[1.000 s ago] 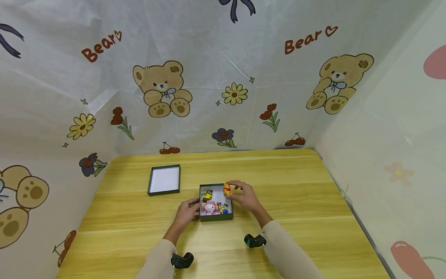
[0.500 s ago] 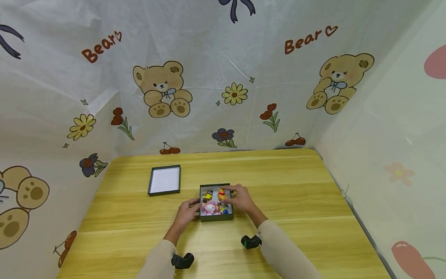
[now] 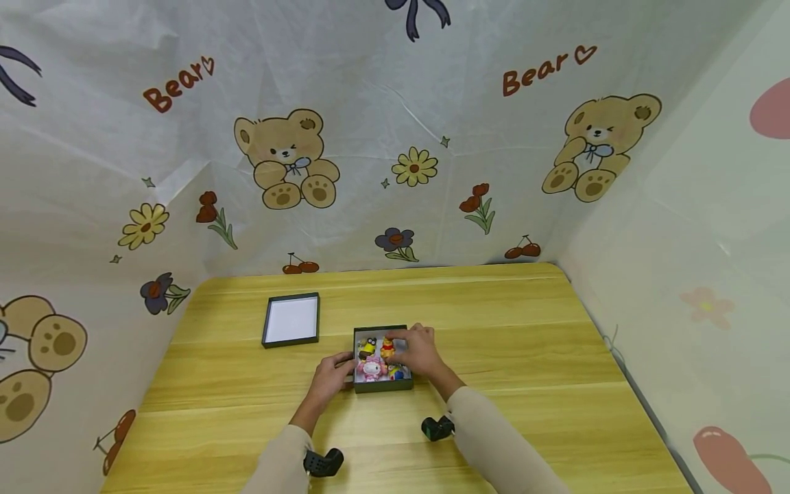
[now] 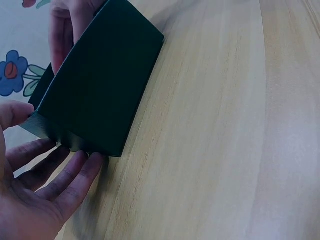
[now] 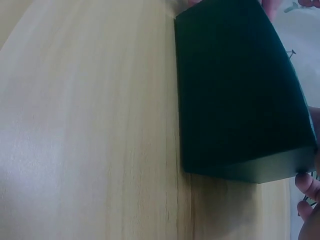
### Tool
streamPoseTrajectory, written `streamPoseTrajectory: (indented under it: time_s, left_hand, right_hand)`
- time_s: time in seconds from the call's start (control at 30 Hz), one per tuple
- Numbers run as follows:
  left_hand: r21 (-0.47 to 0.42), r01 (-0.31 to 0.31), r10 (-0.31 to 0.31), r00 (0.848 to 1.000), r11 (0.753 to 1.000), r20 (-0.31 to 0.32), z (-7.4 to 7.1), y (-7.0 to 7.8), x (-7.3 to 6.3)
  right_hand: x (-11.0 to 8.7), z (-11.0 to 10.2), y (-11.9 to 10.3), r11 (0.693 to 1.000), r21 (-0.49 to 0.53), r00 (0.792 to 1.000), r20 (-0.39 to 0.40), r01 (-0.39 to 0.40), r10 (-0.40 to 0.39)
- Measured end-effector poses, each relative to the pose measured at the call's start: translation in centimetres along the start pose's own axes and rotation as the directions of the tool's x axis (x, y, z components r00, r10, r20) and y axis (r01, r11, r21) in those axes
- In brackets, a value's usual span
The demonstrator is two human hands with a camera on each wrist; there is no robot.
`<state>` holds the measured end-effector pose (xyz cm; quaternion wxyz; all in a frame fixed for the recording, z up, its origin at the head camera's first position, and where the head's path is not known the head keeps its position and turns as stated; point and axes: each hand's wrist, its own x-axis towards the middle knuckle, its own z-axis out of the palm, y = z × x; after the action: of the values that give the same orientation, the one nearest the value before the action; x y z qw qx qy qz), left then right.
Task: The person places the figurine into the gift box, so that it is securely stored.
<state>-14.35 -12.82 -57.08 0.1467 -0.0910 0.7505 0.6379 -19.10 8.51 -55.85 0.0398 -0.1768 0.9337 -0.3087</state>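
Two beige sleeves (image 3: pixel 503 442) are extended over a wood-grain table (image 3: pixel 524 336), a black device (image 3: pixel 324 462) fitted near each cuff. Beyond them, an open dark green box (image 3: pixel 382 387) with a pale interior is set on the tabletop. Its left side is gripped by the left hand (image 3: pixel 330 379), the thumb placed at the upper edge and the fingers spread along the wall below. In the nearer part of the box, a pink figure (image 3: pixel 372 368) with a white face is seen on the left, with a blue-and-yellow figure (image 3: pixel 396 373) placed just beside it on the right. Behind the pink one, a yellow-and-black figure (image 3: pixel 368 346) is seen. To the right of that, a yellow figure in red (image 3: pixel 387 348) is pinched between the thumb and fingers of the right hand (image 3: pixel 421 351), inside the box outline; whether the floor of the box is touched cannot be told. Farther back and to the left, a shallow dark-rimmed tray (image 3: pixel 291 341) is laid with its white inside facing up. The table is backed by a pale cloth (image 3: pixel 364 82) printed with bears, flowers, cherries and the word "Bear."
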Motion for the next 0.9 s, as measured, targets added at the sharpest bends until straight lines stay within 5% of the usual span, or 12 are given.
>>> streamPoseTrajectory:
  time_s: [0.4,0.7,0.9]
  left_hand:
    - [-0.026,0.0,0.001,1.0,1.0,0.007,0.1,0.0,-0.2]
    - [-0.031,-0.007,0.008,0.999,0.999,0.034,0.0,3.0,-2.4]
    - [-0.033,-0.018,0.02,0.999,0.999,0.038,0.0,3.5,-2.9]
  right_hand:
    - [0.3,0.0,-0.5,0.991,-0.135,1.0,0.016,0.009,-0.007]
    - [0.4,0.0,-0.7,0.978,-0.208,0.999,0.052,0.017,-0.006]
    - [0.3,-0.1,-0.9,0.975,-0.222,0.998,0.057,0.018,-0.005]
